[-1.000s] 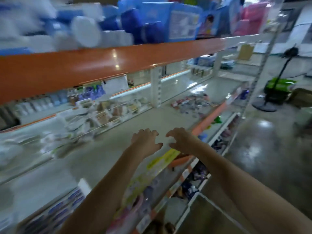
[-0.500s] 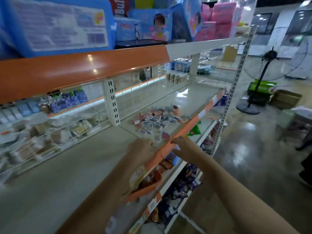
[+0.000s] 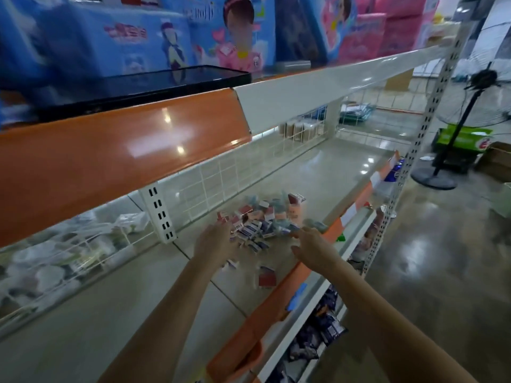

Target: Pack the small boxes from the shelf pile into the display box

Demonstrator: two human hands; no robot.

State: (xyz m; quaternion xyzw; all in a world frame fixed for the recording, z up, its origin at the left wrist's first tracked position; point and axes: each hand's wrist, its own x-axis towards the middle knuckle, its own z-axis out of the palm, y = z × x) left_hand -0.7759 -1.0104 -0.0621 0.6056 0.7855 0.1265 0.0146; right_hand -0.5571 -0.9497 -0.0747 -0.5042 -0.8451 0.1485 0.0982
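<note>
At frame centre: pile of small boxes [image 3: 262,219] heaped loose on the shelf [image 3: 318,172], within reach.
Left hand [image 3: 214,243]: at the pile's edge; grip unclear.
Right hand [image 3: 313,246]: fingers relaxed, empty, beside the pile.

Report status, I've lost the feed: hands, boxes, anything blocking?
Left hand at the heap of small red-and-blue cardboard boxes, grip unclear. Right hand open beside it. Two stray boxes lie nearer. No obstruction.

A glossy grey shelf [image 3: 318,175] bears a pile of small boxes [image 3: 265,219].
</note>
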